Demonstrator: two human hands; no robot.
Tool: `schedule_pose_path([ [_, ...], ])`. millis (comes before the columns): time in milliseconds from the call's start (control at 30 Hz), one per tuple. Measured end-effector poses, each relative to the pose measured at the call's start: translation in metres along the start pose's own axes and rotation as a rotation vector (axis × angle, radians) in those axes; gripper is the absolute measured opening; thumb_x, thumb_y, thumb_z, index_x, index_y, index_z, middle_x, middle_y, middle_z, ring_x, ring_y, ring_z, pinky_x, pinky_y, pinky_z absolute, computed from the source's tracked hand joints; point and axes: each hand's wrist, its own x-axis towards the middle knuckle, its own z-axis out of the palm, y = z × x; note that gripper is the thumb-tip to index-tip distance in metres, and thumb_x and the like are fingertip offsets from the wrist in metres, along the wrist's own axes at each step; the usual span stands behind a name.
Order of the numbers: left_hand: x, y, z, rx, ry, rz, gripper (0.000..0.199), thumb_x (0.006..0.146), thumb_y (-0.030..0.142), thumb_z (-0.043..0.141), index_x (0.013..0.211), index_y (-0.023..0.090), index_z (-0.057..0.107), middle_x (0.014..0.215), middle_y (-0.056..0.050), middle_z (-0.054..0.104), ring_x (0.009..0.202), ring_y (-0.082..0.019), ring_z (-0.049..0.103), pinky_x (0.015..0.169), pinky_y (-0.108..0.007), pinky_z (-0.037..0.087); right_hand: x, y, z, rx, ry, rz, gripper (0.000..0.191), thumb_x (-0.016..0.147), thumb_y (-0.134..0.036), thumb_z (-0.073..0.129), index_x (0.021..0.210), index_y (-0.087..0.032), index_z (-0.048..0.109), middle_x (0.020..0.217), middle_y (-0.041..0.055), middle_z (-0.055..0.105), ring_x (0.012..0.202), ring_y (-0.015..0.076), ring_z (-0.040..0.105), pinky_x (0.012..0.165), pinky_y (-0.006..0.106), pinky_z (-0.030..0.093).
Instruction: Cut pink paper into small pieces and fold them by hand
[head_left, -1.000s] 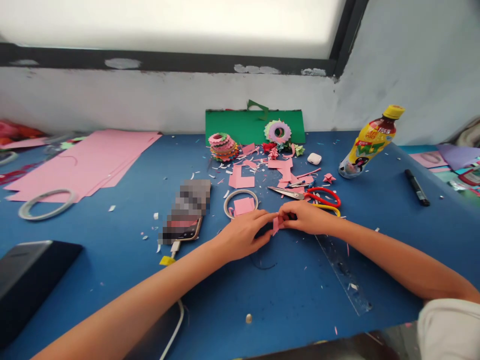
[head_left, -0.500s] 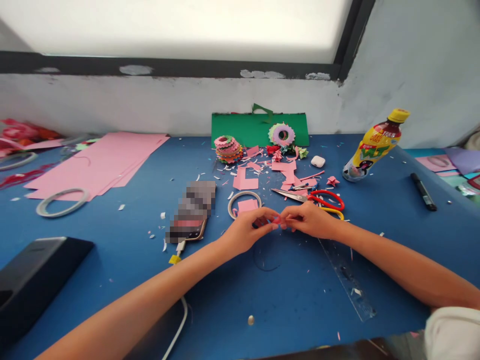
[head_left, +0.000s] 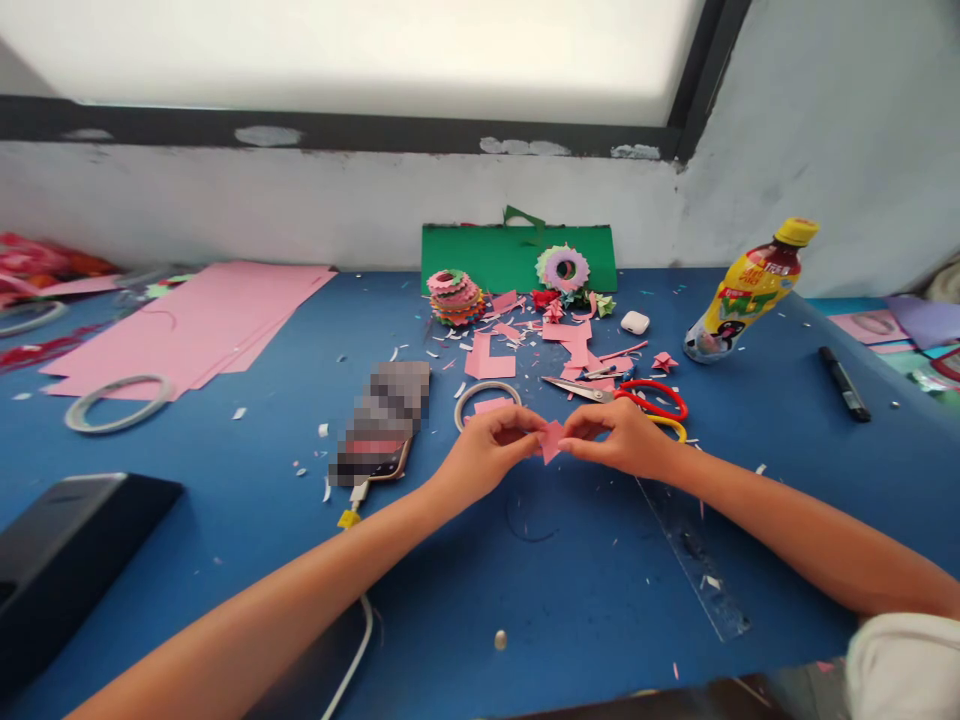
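Observation:
Between my two hands is a small folded piece of pink paper (head_left: 552, 442), with a point facing down. My left hand (head_left: 491, 447) pinches its left edge between thumb and fingers. On the opposite edge, my right hand (head_left: 624, 438) is closed in a pinch too. Just behind my left hand lies a roll of tape (head_left: 459, 408) with a pink paper square (head_left: 491, 405) inside its ring. Scissors with red and yellow handles (head_left: 651, 398) rest right behind my right hand. A clear ruler (head_left: 694, 560) lies under and in front of my right wrist.
Pink paper scraps (head_left: 491, 362) and folded paper stars (head_left: 664, 362) litter the table's middle. A phone (head_left: 386, 425) on a white cable lies left. A drink bottle (head_left: 742, 290) and a black marker (head_left: 844, 383) are at right. Pink sheets (head_left: 195, 330) and another tape roll (head_left: 120, 404) lie far left.
The pink paper has turned so that its flat, pointed face shows between my fingers; before, it was mostly covered by them. My hands have barely shifted.

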Motion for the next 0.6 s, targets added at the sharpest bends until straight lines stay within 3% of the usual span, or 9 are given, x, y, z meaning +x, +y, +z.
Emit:
schedule_pose_path([
  [100, -0.002, 0.0, 0.004, 0.006, -0.015, -0.09, 0.018, 0.076, 0.031, 0.063, 0.08, 0.015, 0.058, 0.072, -0.002, 0.065, 0.067, -0.013, 0.064, 0.062, -0.024, 0.05, 0.001, 0.001, 0.005, 0.104, 0.018, 0.109, 0.016, 0.079, -0.031, 0.061, 0.082, -0.015, 0.063, 0.072, 0.0022, 0.067, 0.064, 0.012, 0.062, 0.059, 0.022, 0.049],
  [200, -0.006, 0.001, 0.009, 0.032, -0.007, -0.184, 0.019, 0.076, 0.032, 0.061, 0.083, 0.017, 0.05, 0.068, 0.0, 0.064, 0.066, -0.016, 0.067, 0.051, -0.021, 0.047, 0.004, 0.005, 0.008, 0.103, 0.037, 0.103, 0.012, 0.079, -0.024, 0.059, 0.086, -0.015, 0.062, 0.08, 0.0035, 0.068, 0.071, 0.0131, 0.064, 0.065, 0.024, 0.051],
  [300, -0.014, 0.004, 0.014, 0.129, -0.094, -0.242, 0.014, 0.077, 0.029, 0.057, 0.083, 0.018, 0.049, 0.073, -0.001, 0.066, 0.06, -0.015, 0.066, 0.044, -0.018, 0.041, 0.006, 0.01, 0.01, -0.021, 0.054, 0.065, 0.018, 0.079, -0.017, 0.055, 0.095, -0.016, 0.064, 0.086, 0.0036, 0.069, 0.076, 0.0135, 0.064, 0.071, 0.026, 0.051],
  [400, -0.02, 0.006, 0.016, 0.339, -0.142, -0.136, 0.012, 0.08, 0.03, 0.054, 0.079, 0.018, 0.053, 0.07, 0.001, 0.065, 0.053, -0.011, 0.058, 0.048, -0.02, 0.04, 0.006, 0.015, 0.013, -0.162, -0.011, -0.044, 0.022, 0.081, -0.012, 0.053, 0.099, -0.017, 0.064, 0.092, 0.0045, 0.07, 0.082, 0.0147, 0.065, 0.076, 0.027, 0.049],
  [500, -0.021, 0.006, 0.014, 0.693, -0.035, 0.081, 0.017, 0.081, 0.033, 0.054, 0.075, 0.018, 0.057, 0.066, 0.0, 0.06, 0.056, -0.012, 0.053, 0.053, -0.023, 0.037, 0.005, 0.017, 0.015, -0.294, -0.097, -0.219, 0.019, 0.085, -0.014, 0.051, 0.099, -0.016, 0.064, 0.095, 0.0075, 0.069, 0.088, 0.0168, 0.063, 0.08, 0.029, 0.048],
  [600, -0.018, 0.002, 0.011, 0.868, -0.001, 0.158, 0.017, 0.081, 0.034, 0.055, 0.078, 0.018, 0.058, 0.074, -0.002, 0.06, 0.06, -0.013, 0.052, 0.054, -0.024, 0.035, 0.002, 0.016, 0.017, -0.388, -0.13, -0.327, 0.019, 0.09, -0.021, 0.047, 0.097, -0.014, 0.063, 0.092, 0.0091, 0.067, 0.087, 0.0173, 0.061, 0.079, 0.03, 0.048],
])
